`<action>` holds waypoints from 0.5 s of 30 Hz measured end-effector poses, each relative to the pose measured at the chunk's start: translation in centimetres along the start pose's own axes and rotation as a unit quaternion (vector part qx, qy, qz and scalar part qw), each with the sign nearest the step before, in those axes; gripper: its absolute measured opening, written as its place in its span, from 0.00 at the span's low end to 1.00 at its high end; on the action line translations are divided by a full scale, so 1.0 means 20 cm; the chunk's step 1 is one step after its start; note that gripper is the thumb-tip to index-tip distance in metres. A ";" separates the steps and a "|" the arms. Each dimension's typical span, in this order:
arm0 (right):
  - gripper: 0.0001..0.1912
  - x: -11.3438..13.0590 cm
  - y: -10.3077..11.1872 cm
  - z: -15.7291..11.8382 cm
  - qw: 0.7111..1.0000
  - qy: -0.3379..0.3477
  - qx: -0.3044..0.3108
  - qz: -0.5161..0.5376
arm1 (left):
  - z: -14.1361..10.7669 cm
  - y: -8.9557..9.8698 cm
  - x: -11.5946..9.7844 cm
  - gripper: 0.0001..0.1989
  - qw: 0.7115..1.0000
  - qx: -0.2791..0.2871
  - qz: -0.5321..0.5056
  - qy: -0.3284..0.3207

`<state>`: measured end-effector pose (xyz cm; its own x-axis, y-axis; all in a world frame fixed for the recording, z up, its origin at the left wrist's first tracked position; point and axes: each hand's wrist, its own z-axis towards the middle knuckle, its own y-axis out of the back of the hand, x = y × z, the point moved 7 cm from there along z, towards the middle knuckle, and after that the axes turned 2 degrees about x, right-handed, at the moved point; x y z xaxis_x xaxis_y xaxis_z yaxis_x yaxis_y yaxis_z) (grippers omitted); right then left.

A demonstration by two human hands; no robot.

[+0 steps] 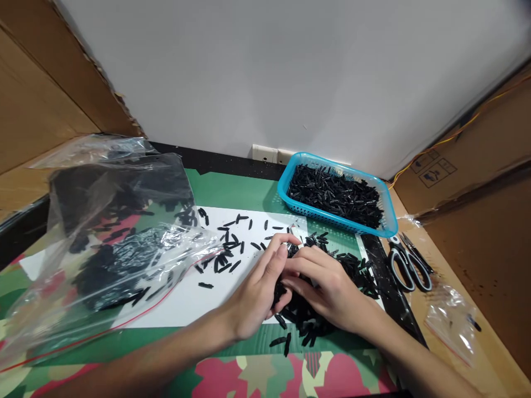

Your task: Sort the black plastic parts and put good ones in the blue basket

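My left hand (263,284) is curled at the left side of a heap of small black strips (309,320), its thumb and forefinger raised near a small pale item (297,235). My right hand (323,279) bends over the same heap, its fingertips meeting those of my left hand. What lies between the fingers is mostly hidden. Loose black pieces (224,260) are scattered on a white sheet (182,307) left of my hands. A blue plastic basket (340,218) full of similar black strips stands behind the heap.
A large clear zip bag (124,265) with black pieces spreads over the left side. Scissors (409,265) and a small clear bag (452,320) lie at the right on cardboard. Cardboard walls (477,166) flank the table; a wall socket (265,155) is behind.
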<state>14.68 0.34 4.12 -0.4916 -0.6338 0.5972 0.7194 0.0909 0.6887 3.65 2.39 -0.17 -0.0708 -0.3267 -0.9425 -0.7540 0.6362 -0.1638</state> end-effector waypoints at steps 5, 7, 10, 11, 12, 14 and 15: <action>0.04 -0.05 0.05 0.00 0.997 -0.034 -0.019 0.069 | 0.01 -0.01 -0.01 0.28 1.000 0.015 0.000 -0.009; 0.04 -0.08 0.10 -0.01 0.990 -0.081 -0.054 0.098 | 0.01 0.00 -0.03 0.26 1.000 0.007 0.004 -0.018; 0.06 -0.14 0.16 -0.02 0.971 -0.152 -0.118 0.142 | 0.01 0.03 -0.05 0.22 1.000 -0.015 0.009 -0.024; 0.07 -0.16 0.17 -0.03 0.964 -0.168 -0.135 0.155 | 0.01 0.03 -0.05 0.21 0.999 -0.018 0.010 -0.027; 0.07 -0.17 0.18 -0.03 0.959 -0.180 -0.145 0.166 | 0.01 0.03 -0.06 0.20 0.999 -0.018 0.013 -0.029; 0.09 -0.19 0.17 -0.04 0.952 -0.196 -0.147 0.186 | 0.02 0.03 -0.05 0.19 0.999 -0.007 0.020 -0.032; 0.09 -0.20 0.16 -0.04 0.950 -0.201 -0.140 0.193 | 0.02 0.03 -0.05 0.19 0.999 0.001 0.024 -0.035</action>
<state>19.32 2.54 3.67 -0.2712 -0.2457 0.9306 0.9591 0.0131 0.2829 3.58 3.34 0.62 -0.0616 -0.2468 -0.9671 -0.7498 0.6510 -0.1184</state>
